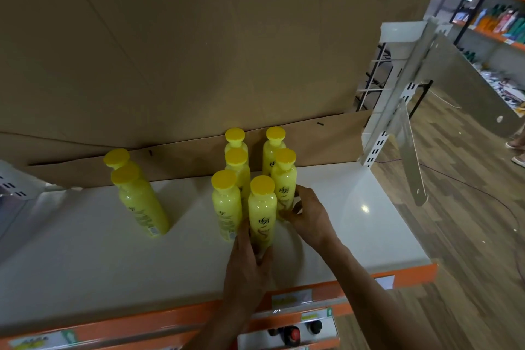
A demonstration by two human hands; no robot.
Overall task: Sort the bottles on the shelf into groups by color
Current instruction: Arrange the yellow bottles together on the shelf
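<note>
Several yellow bottles with yellow caps stand on the white shelf (85,250). Two stand apart at the left, the nearer one (140,204) in front of the other (118,159). A cluster stands in the middle. My left hand (247,267) grips the base of the front bottle (262,207) of that cluster. My right hand (308,216) holds the lower part of the bottle (284,176) behind and to the right of it. Another bottle (225,204) stands just left of my left hand.
Brown cardboard (170,51) backs the shelf. The shelf has an orange front edge (412,275) with price labels. A white upright bracket (395,94) stands at the shelf's right end. Lower shelves hold dark caps (295,332). Other stocked shelves (500,23) are far right.
</note>
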